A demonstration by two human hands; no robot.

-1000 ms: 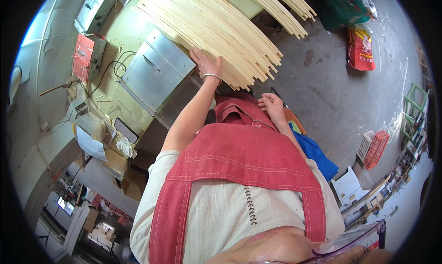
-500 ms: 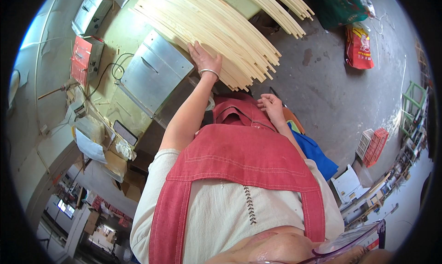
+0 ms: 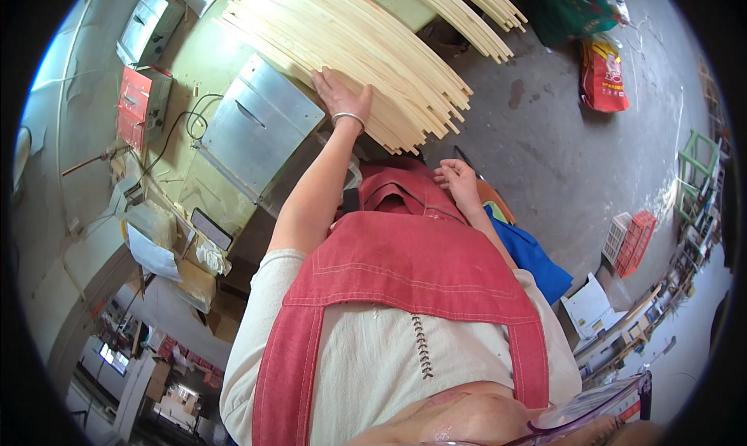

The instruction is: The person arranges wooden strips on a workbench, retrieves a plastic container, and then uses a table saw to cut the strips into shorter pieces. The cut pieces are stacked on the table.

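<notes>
A wide pile of long pale wooden strips (image 3: 373, 49) lies across the table, their ends uneven at the near right. My left hand (image 3: 341, 97), a bracelet at its wrist, rests on the near edge of this pile with its fingers stretched out. Beside that hand sits a flat metal machine (image 3: 257, 123) with a narrow slot in its top. My right hand (image 3: 457, 180) hovers by the red apron (image 3: 405, 244) over my lap, fingers loosely bent and apart, with nothing visible in them.
More strips (image 3: 459, 14) lie at the far right. Smaller slotted boxes, one red (image 3: 140, 103), stand on the table's left. A phone (image 3: 212, 228) lies at its left edge. On the floor are a red bag (image 3: 603, 80), plastic crates (image 3: 634, 244) and a green stool (image 3: 698, 154).
</notes>
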